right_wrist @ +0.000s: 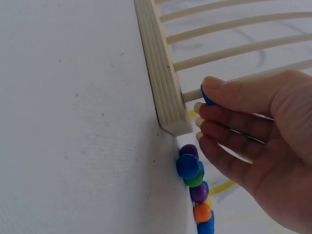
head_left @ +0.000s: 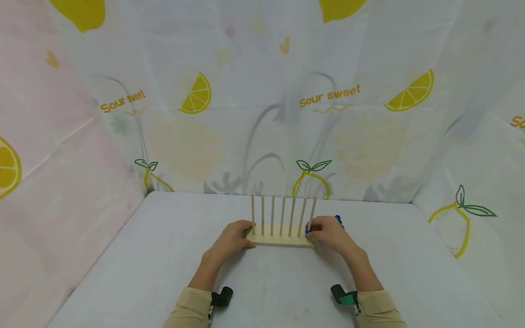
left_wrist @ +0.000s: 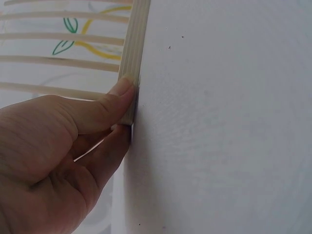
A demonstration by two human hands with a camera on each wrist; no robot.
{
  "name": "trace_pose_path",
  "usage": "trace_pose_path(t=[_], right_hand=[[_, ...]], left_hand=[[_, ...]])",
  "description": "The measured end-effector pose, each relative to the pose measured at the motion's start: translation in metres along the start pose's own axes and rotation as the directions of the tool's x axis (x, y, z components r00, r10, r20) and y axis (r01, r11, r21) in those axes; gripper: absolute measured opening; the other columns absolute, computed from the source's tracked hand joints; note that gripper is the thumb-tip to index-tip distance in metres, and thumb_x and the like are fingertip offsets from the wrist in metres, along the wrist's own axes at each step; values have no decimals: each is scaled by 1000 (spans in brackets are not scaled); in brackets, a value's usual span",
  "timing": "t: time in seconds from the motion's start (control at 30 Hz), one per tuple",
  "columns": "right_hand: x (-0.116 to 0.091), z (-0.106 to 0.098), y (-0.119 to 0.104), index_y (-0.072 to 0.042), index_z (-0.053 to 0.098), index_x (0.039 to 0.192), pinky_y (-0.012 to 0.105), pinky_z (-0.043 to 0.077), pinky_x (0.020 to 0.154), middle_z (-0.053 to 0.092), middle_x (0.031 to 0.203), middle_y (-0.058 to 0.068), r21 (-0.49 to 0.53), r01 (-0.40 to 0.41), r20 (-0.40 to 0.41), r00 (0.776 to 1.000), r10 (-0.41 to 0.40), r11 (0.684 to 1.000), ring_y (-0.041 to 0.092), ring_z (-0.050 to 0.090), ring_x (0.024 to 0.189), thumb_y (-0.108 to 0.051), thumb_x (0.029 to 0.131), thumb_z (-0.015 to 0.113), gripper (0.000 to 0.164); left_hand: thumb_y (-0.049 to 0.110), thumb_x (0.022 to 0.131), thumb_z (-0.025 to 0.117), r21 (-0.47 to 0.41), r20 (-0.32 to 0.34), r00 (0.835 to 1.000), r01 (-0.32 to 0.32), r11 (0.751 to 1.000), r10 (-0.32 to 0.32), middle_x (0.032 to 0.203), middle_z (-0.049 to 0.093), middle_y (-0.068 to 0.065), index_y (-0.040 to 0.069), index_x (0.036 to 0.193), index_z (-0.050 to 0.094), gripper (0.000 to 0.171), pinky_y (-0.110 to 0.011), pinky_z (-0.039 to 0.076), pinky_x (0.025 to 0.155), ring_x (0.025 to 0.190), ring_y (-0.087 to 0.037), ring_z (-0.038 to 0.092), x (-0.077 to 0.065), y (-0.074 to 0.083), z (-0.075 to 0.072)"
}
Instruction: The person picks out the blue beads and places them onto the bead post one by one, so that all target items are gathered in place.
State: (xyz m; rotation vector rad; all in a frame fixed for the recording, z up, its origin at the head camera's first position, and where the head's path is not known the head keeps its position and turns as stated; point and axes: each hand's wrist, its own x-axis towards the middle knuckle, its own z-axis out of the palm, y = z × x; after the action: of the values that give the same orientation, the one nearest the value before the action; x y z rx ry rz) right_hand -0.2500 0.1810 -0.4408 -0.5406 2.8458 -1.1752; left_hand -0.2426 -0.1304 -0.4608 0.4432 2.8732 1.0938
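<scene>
A pale wooden base (head_left: pixel 283 243) with a row of several upright pegs (head_left: pixel 272 216) stands on the white table in the head view. My left hand (head_left: pixel 230 239) grips its left end, the thumb (left_wrist: pixel 122 87) on the near side face and fingers behind the end. At the other end my right hand (head_left: pixel 333 234) pinches a blue bead (right_wrist: pixel 206 99) low on the rightmost peg (head_left: pixel 312 213). In the right wrist view the thumb covers most of that bead, and the other fingers sit loosely below it.
Beyond the right end of the base lie several loose beads, among them an orange bead (right_wrist: pixel 203 212), a purple bead (right_wrist: pixel 199 193) and a green bead (right_wrist: pixel 194 179). The white tabletop (head_left: pixel 279 282) meets a lemon-printed curtain (head_left: pixel 246 136) at the back and sides.
</scene>
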Motion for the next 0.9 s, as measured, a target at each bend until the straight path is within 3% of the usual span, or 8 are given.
trace_pose_path(t=[0.57, 0.9], right_hand=[[-1, 5, 2, -9, 73, 83, 22, 44, 61, 63, 77, 0, -84, 28, -11, 1000, -29, 996, 12, 52, 72, -3, 78, 77, 9], [-4, 1, 0, -5, 75, 89, 24, 45, 62, 64, 78, 0, -100, 44, -12, 999, -46, 994, 12, 53, 72, -2, 77, 76, 13]], left_hand=[[7, 75, 85, -22, -8, 1000, -2, 1000, 2, 134, 63, -18, -2, 129, 63, 59, -49, 44, 111, 130, -36, 55, 1, -2, 1], [7, 74, 85, -38, -10, 1000, 6, 999, -6, 134, 63, -17, -2, 129, 63, 59, -49, 45, 110, 129, -35, 56, 0, -2, 1]])
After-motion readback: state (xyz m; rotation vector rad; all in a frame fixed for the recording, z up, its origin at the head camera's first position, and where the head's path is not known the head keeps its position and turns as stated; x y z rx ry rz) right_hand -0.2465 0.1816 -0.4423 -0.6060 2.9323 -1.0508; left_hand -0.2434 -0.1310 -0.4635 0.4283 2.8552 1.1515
